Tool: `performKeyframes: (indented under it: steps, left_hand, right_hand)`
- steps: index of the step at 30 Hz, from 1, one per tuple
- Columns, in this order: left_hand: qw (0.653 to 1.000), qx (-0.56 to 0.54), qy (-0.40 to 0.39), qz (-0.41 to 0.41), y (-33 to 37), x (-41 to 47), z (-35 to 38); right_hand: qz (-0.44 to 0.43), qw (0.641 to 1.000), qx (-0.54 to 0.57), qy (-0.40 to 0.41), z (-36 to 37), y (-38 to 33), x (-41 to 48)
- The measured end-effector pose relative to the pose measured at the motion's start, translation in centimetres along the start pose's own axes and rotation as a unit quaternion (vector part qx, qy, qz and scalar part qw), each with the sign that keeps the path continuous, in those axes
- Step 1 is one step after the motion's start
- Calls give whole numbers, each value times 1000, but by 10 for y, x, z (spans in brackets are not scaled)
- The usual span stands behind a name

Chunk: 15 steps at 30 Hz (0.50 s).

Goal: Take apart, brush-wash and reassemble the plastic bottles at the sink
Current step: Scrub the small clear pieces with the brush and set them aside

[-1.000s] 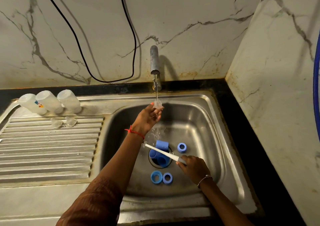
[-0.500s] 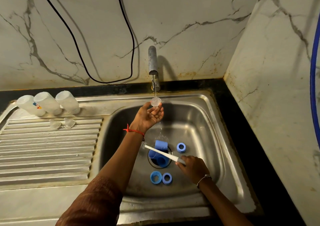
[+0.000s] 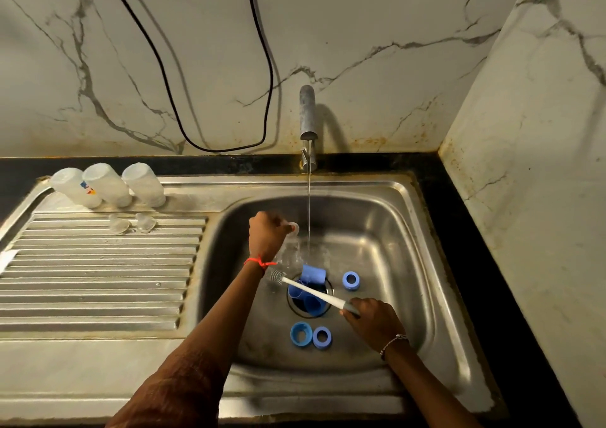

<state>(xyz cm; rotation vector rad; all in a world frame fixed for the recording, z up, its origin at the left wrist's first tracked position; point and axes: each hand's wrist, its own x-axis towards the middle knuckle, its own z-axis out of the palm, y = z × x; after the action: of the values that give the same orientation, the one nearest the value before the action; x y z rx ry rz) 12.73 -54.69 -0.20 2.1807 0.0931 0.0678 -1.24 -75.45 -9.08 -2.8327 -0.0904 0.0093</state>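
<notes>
Left hand point(image 3: 267, 235) pinches a small clear plastic bottle part point(image 3: 294, 229) just beside the tap's water stream point(image 3: 309, 204), while the right hand point(image 3: 373, 322) grips a white-handled bottle brush point(image 3: 311, 291) over the steel sink point(image 3: 426, 263) drain (blue plastic rings point(image 3: 322, 337) lie around it). Three translucent plastic bottles point(image 3: 106, 185) stand on the ribbed drainboard point(image 3: 98, 280).

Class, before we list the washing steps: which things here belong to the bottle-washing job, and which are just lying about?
For the job: brush in the right hand; small clear piece in the left hand; blue caps and rings in the sink; three bottles and two clear pieces on the draining board; tap.
Lying about: black cable; white scrap at the board's left edge.
</notes>
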Motion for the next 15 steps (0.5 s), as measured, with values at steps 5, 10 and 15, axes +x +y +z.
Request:
performKeyframes:
  steps: [5,10,15]
  left_hand:
    - [997,30,77,-7,-20,-2,-41]
    - [983,41,170,-61,-65,0,-101]
    - [963,75,250,-62,-96,-3,-164]
  right_hand:
    - [15,998,22,-54,-7,-3,0]
    - [15,997,3,-77,-7,-3,0]
    - [34,996,3,-86,-7,-6,-1]
